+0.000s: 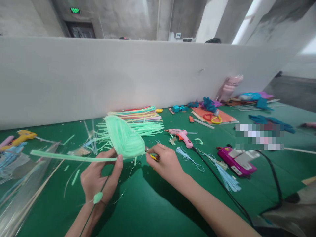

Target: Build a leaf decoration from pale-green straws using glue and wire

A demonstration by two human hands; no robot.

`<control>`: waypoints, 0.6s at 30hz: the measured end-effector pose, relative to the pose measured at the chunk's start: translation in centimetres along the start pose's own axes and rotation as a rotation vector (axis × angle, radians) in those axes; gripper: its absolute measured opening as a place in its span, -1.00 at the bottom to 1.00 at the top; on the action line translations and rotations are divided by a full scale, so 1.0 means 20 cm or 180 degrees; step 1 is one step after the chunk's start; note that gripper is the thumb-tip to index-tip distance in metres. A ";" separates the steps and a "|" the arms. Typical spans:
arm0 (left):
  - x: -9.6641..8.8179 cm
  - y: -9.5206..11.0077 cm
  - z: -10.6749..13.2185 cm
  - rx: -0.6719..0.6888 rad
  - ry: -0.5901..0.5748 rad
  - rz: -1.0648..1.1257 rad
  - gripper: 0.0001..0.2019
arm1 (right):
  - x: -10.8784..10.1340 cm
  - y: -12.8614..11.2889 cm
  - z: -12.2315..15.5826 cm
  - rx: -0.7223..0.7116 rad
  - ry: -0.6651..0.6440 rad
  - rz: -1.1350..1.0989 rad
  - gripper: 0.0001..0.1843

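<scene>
Hold green leaf shape (123, 136) and green strip (71, 157) steady in a pinched left grip (102, 174); steer yellow-handled tool (155, 157), wrapped in a curled right grip (165, 163), clear of fingertips (119, 158).

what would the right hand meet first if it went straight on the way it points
Probably the mint-green shape in the left hand; the yellow-handled tool in the right hand points toward it, though depth is unclear.
</scene>
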State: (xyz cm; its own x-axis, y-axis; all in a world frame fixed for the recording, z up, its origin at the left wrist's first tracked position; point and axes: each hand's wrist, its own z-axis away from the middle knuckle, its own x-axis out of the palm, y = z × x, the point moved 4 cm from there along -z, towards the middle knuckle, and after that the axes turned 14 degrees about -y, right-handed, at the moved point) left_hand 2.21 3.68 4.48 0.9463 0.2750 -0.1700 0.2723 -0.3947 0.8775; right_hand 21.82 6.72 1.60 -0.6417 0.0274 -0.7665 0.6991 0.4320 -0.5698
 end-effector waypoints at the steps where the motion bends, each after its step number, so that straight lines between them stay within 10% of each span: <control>1: 0.01 0.04 0.01 0.0288 0.0061 -0.0434 -0.82 | 0.01 0.00 0.00 -0.0007 0.0012 0.0077 -0.87; 10: 0.10 0.12 0.06 0.0999 -0.0076 -0.0872 -0.91 | 0.03 -0.03 -0.01 0.0054 0.0043 0.0539 -0.84; 18: 0.05 0.04 0.02 0.0289 0.0147 -0.0431 -0.86 | 0.01 0.00 -0.01 0.0400 -0.0061 -0.0563 -0.83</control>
State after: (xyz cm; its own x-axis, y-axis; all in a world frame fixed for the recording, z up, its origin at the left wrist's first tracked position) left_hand 3.50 3.27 4.85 0.8915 0.3702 -0.2612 0.4133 -0.4284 0.8035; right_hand 21.63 6.91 1.48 -0.7525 -0.0566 -0.6562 0.6108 0.3128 -0.7274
